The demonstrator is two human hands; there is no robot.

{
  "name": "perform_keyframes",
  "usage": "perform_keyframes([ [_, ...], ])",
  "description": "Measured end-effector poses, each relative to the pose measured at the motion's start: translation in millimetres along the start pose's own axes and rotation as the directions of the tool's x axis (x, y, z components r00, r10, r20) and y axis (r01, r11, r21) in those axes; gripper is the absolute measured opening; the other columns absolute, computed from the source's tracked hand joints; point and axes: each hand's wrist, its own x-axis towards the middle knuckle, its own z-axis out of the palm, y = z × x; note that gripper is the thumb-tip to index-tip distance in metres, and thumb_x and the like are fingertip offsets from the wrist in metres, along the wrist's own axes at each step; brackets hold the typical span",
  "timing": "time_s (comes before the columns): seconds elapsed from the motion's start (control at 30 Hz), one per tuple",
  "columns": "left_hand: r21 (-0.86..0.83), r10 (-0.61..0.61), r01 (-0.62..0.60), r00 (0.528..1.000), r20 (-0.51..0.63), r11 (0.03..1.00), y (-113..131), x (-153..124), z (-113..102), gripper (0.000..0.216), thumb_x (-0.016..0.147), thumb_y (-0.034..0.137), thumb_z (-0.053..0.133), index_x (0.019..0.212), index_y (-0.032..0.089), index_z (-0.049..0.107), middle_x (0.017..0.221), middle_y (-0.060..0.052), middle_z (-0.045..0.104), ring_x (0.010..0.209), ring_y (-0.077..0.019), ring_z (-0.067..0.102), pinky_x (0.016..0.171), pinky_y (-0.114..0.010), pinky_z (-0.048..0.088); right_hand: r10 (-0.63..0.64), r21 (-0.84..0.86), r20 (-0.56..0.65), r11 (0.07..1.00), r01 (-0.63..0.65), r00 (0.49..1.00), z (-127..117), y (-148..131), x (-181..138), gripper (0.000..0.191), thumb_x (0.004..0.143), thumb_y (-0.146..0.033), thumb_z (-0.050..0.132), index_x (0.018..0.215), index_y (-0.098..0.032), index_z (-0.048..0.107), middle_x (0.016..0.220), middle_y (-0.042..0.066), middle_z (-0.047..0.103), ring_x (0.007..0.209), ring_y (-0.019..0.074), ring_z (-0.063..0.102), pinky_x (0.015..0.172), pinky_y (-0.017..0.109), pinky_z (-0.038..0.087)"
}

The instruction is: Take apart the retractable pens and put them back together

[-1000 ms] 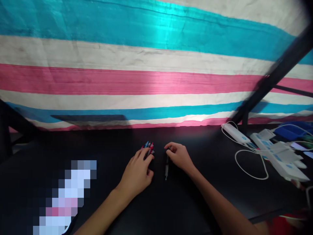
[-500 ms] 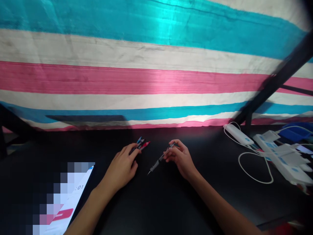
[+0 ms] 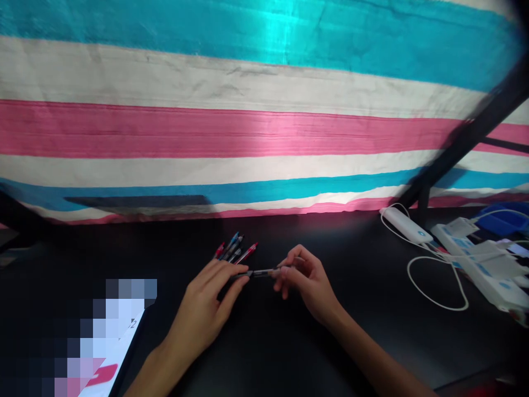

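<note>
A slim pen (image 3: 261, 273) with a clear-looking barrel and a dark grip lies level between my hands, a little above or on the black tabletop; the exact height is hard to tell. My left hand (image 3: 209, 298) pinches its left end between thumb and fingers. At the other end, the fingertips of my right hand (image 3: 312, 281) are closed on the barrel. Just beyond my left fingers lies a loose group of pens (image 3: 235, 249) with red, blue and dark ends, their near parts hidden by that hand.
To the left lies a lit screen (image 3: 108, 375), partly pixelated. At the right are a white power strip (image 3: 487, 270) with plugs, a white device (image 3: 407, 225), looping white cable (image 3: 438, 306) and a blue item (image 3: 504, 218). Behind the table (image 3: 264, 353) hangs a striped sheet (image 3: 248, 132).
My left hand has left the pen group and now grips the pen's end. My right hand has turned the pen from slanted to level. More of the grouped pens shows.
</note>
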Motion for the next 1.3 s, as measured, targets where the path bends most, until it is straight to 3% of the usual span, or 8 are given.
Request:
perform_keyframes([
  [0.17,-0.016,0.072,-0.071,0.995,0.063,0.997,-3.1,3.1,-6.7,0.016,0.088,0.025,0.057,0.103,0.022,0.064,0.095,-0.005,0.067,0.092,-0.0195,0.06,0.085,-0.035,0.049,0.319,-0.3,0.22,0.921,-0.247,0.922,-11.6,-8.2,-1.5,0.026,0.088,-0.039,0.054,0.079,-0.014,0.059,0.05,-0.006,0.047,0.04,0.004,0.032,0.038,0.017,0.019],
  [0.33,-0.025,0.144,-0.142,0.986,0.082,0.99,-3.5,-0.8,-2.7,0.016,0.089,0.022,0.056,0.103,0.022,0.063,0.094,-0.005,0.066,0.089,-0.0181,0.059,0.083,-0.034,0.05,0.466,-0.203,0.266,0.883,-0.424,0.844,-19.3,-11.1,0.4,0.04,0.086,-0.047,0.054,0.075,-0.011,0.066,0.047,-0.01,0.025,0.04,0.0043,0.015,0.039,0.022,0.008],
  [0.57,0.063,0.273,-0.274,0.962,0.029,0.96,-6.4,-5.8,-0.1,0.022,0.087,0.011,0.056,0.109,0.017,0.06,0.088,-0.006,0.065,0.08,-0.0162,0.055,0.074,-0.03,0.048,0.418,-0.238,0.183,0.897,-0.372,0.89,-13.7,-11.3,-3.8,0.04,0.086,-0.049,0.053,0.074,-0.013,0.066,0.048,-0.01,0.02,0.041,0.0051,0.012,0.04,0.023,0.007],
  [0.73,0.135,0.233,-0.24,0.97,0.067,0.961,-7.8,-6.9,0.4,0.015,0.09,0.016,0.051,0.099,0.015,0.063,0.082,-0.007,0.065,0.076,-0.0176,0.054,0.072,-0.032,0.048,0.164,-0.618,0.167,0.786,-0.026,0.972,-9.6,-17.0,-6.8,0.04,0.091,-0.042,0.047,0.071,-0.015,0.068,0.048,-0.006,0.03,0.046,0.007,0.025,0.044,0.022,0.018],
  [0.9,0.035,0.073,-0.08,0.983,0.168,0.996,-10.6,-5.4,-1.7,0.019,0.094,0.019,0.044,0.088,0.017,0.062,0.079,-0.003,0.063,0.075,-0.0151,0.057,0.073,-0.027,0.047,-0.035,-0.656,0.285,0.722,0.221,0.958,-11.8,-18.7,-2.8,0.018,0.084,-0.031,0.058,0.089,-0.019,0.071,0.077,0.001,0.061,0.067,0.0128,0.052,0.061,0.023,0.039],
  [1.0,0.028,0.046,-0.051,0.989,0.14,0.998,-12.4,-5.9,-3.0,0.02,0.094,0.02,0.043,0.087,0.016,0.062,0.078,-0.003,0.063,0.076,-0.0154,0.058,0.073,-0.027,0.046,0.017,-0.61,0.243,0.78,0.139,0.97,-14.0,-13.2,-1.3,0.024,0.081,-0.034,0.064,0.099,-0.02,0.068,0.08,0.002,0.062,0.065,0.0124,0.054,0.057,0.022,0.04],
  [1.13,0.04,0.071,-0.074,0.994,0.087,0.996,-15.1,-7.2,-3.1,0.018,0.094,0.02,0.045,0.089,0.016,0.062,0.078,-0.003,0.063,0.076,-0.0164,0.057,0.073,-0.029,0.045,0.261,-0.57,0.153,0.811,-0.131,0.953,-16.7,-6.3,0.0,0.042,0.093,-0.046,0.041,0.082,-0.015,0.066,0.051,-0.002,0.053,0.041,0.0082,0.043,0.041,0.019,0.03],
  [1.3,0.021,0.087,-0.089,0.994,0.065,0.996,-15.6,-8.1,-2.4,0.016,0.093,0.017,0.046,0.091,0.015,0.062,0.078,-0.003,0.062,0.075,-0.0159,0.054,0.071,-0.028,0.044,0.195,-0.367,0.153,0.921,-0.128,0.969,-17.9,-5.8,2.3,0.03,0.075,-0.035,0.071,0.097,-0.02,0.059,0.078,-0.001,0.058,0.058,0.0091,0.053,0.043,0.016,0.038],
])
